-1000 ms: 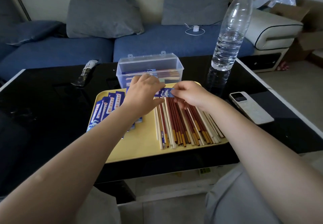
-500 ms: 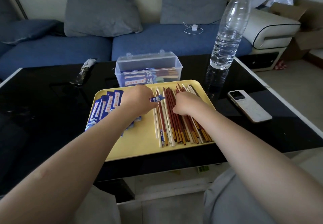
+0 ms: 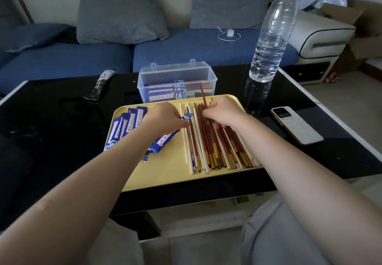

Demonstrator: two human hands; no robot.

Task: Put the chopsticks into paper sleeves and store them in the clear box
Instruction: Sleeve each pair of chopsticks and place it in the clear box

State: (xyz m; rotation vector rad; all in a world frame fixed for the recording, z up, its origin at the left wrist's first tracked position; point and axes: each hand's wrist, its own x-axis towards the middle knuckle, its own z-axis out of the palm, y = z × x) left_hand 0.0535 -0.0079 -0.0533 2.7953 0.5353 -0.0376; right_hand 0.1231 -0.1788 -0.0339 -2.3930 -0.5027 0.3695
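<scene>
Left hand (image 3: 165, 118) pinching a limp, flimsy paper sleeve (image 3: 187, 116); right hand (image 3: 222, 113) lifting a stiff, slippery chopstick (image 3: 203, 97) near its far end.

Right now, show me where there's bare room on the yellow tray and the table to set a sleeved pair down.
Free: the yellow tray's near strip, below the blue sleeves and loose chopsticks; also the black table left of the tray. Crowded: the tray's far half, where left hand and right hand work before the clear box.
</scene>
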